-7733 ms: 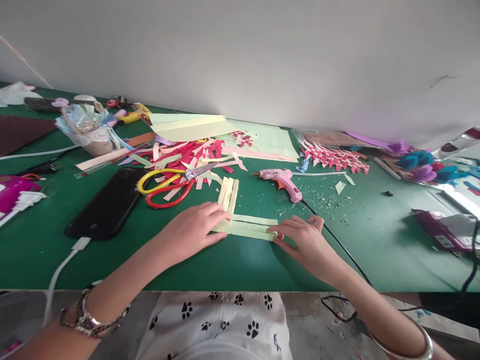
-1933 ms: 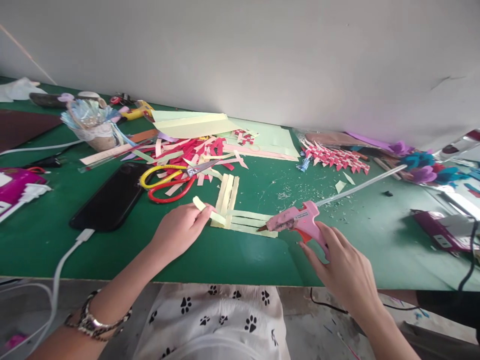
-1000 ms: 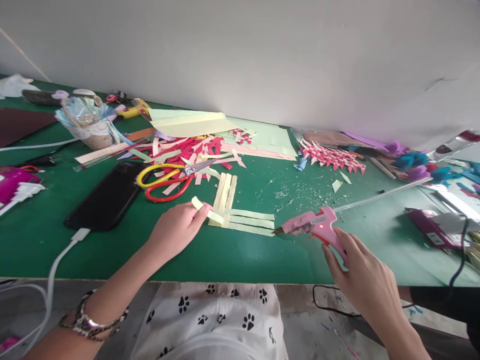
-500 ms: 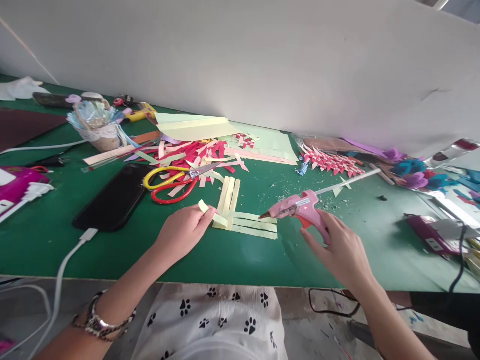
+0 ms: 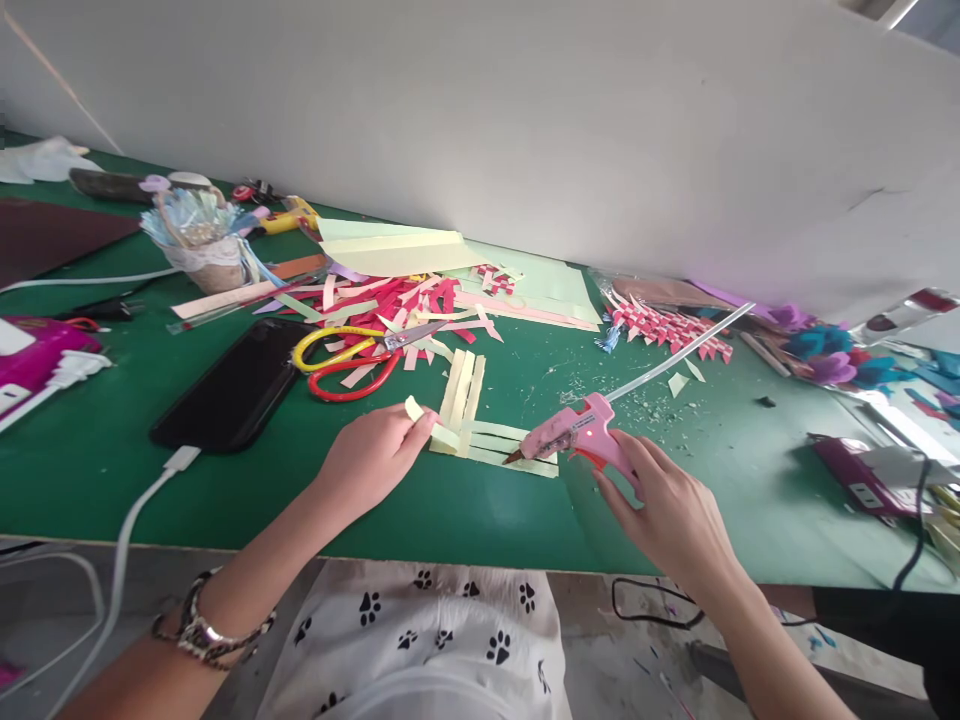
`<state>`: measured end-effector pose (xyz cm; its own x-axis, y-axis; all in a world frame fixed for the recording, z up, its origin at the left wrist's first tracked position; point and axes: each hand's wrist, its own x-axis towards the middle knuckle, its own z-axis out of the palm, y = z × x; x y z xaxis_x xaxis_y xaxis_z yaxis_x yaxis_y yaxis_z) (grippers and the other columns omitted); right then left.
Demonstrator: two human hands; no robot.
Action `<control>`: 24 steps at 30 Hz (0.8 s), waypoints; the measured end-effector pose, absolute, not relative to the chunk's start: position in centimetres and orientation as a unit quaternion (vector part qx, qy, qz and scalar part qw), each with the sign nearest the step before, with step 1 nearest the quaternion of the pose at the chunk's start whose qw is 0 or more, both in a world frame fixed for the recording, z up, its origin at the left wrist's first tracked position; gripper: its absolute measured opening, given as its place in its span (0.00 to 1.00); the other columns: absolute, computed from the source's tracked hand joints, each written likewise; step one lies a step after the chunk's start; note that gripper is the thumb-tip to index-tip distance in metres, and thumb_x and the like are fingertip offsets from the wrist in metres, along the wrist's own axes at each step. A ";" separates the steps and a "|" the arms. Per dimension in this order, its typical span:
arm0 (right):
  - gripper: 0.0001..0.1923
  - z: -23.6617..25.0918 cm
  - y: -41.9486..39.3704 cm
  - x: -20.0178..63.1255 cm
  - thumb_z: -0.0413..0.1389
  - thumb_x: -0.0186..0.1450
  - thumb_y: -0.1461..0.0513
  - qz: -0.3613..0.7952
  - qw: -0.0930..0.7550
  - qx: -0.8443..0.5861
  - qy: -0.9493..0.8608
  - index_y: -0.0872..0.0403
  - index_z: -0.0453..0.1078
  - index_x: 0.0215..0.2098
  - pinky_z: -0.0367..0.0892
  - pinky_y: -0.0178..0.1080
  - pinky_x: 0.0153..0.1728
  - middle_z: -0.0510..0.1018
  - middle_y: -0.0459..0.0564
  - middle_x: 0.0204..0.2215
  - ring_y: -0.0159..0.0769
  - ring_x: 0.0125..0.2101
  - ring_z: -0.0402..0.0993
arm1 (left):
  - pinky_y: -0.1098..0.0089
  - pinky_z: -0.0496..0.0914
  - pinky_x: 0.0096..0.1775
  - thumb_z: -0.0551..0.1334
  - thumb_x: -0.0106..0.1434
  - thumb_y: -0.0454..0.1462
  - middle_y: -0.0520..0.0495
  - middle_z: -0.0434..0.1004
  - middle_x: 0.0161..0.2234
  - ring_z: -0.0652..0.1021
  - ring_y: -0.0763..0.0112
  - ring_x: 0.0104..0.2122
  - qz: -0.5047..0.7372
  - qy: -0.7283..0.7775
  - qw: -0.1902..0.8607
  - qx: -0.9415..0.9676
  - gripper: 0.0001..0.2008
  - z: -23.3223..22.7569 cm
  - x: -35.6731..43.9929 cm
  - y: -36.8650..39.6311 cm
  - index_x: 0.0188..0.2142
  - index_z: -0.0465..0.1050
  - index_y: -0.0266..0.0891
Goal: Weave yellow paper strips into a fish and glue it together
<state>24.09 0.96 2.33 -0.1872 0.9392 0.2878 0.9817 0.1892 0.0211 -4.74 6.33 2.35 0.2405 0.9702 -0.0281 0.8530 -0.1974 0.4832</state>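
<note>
Here, pinching pale strip (image 5: 446,437) in left hand (image 5: 379,450), gripping glue gun (image 5: 568,430) in right hand (image 5: 671,505), partly hiding its handle (image 5: 612,456).

White paw-print clothing (image 5: 427,645) and a patterned bracelet (image 5: 204,634) are worn.

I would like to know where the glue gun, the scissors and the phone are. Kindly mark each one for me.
Glue gun (image 5: 591,432): head view, on its pink body.
Scissors (image 5: 393,341): head view, where blades and handles meet.
Phone (image 5: 234,386): head view, middle of its black surface.
</note>
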 end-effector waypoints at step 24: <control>0.18 1.9 8.5 27.0 0.46 0.61 0.47 -0.045 0.156 -0.709 -0.686 0.53 0.61 0.29 0.53 0.34 0.18 0.68 0.48 0.21 0.31 0.18 0.59 | 0.72 0.49 0.18 0.41 0.66 0.44 0.52 0.59 0.15 0.60 0.74 0.14 0.148 0.590 0.181 0.772 0.26 2.3 -4.8 6.3 0.25 0.72 0.37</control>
